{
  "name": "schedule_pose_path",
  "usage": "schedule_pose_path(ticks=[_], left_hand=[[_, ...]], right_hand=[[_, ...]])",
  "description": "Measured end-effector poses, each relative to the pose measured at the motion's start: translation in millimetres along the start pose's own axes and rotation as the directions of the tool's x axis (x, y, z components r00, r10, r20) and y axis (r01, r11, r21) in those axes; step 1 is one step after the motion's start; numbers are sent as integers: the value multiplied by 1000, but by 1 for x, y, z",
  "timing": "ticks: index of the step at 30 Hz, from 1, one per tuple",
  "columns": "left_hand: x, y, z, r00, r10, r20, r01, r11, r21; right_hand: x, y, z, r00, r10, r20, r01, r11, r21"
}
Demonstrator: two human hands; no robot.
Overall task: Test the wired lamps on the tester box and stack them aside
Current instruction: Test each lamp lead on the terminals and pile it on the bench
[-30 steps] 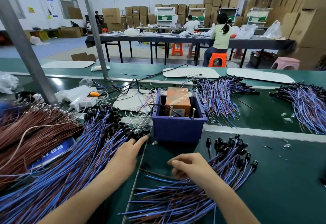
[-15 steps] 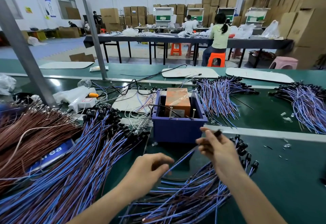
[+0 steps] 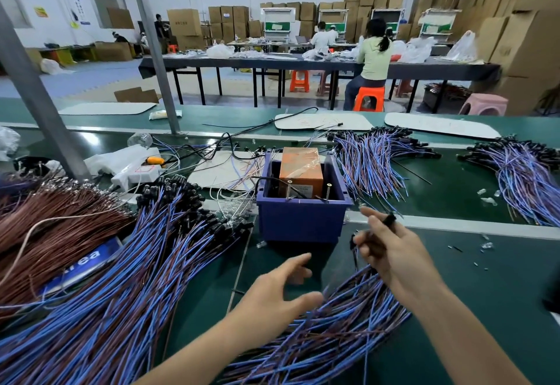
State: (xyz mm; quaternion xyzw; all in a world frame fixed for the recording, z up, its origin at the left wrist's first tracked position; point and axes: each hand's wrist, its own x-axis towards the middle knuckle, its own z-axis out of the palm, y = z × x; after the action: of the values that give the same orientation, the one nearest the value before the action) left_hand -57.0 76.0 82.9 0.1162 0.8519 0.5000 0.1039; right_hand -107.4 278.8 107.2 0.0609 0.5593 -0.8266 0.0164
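The tester box (image 3: 300, 221) is a blue bin holding an orange block (image 3: 300, 169) and two upright metal pins. My right hand (image 3: 391, 251) hovers just right of the bin's front corner and pinches the black head of a wired lamp (image 3: 388, 220), whose wires hang down behind the palm. My left hand (image 3: 272, 297) is spread with relaxed fingers above the loose pile of blue and brown lamp wires (image 3: 327, 333) in front of me, holding nothing. A large stack of wired lamps (image 3: 127, 287) lies to the left.
Brown wire bundles (image 3: 51, 227) lie at far left. More lamp bundles (image 3: 372, 160) sit behind the bin and at far right (image 3: 527, 178). A white glue gun (image 3: 133, 172) and cables lie behind left. A metal post (image 3: 33, 91) rises at left. People sit at tables beyond.
My right hand rose from the wire pile with one lamp and moved up beside the bin. My left hand left the big stack, briefly gripped the wire, then let go and spread.
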Motion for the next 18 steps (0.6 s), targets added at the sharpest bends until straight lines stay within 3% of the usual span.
schedule_pose_path(ticks=[2, 4, 9, 12, 15, 18], left_hand=[[2, 8, 0, 977, -72, 199, 127, 952, -278], [-1, 9, -8, 951, -115, 286, 224, 895, -385], [-12, -7, -48, 963, -156, 221, 195, 966, -168], [-19, -9, -66, 982, -143, 121, 163, 972, -172], [-18, -8, -73, 993, -109, -45, 90, 945, -314], [-17, -1, -72, 981, -130, -144, 42, 867, -496]], right_hand=[[2, -1, 6, 1000, -24, -6, 24, 999, 23], [9, -5, -2, 996, -47, -80, 49, 999, 22], [18, -7, -48, 940, -132, -316, 45, 962, -271], [21, -4, -64, 913, -201, -355, 22, 893, -449], [25, -1, -64, 926, -259, -273, 8, 738, -675], [23, 1, -57, 946, -287, -151, -8, 446, -895]])
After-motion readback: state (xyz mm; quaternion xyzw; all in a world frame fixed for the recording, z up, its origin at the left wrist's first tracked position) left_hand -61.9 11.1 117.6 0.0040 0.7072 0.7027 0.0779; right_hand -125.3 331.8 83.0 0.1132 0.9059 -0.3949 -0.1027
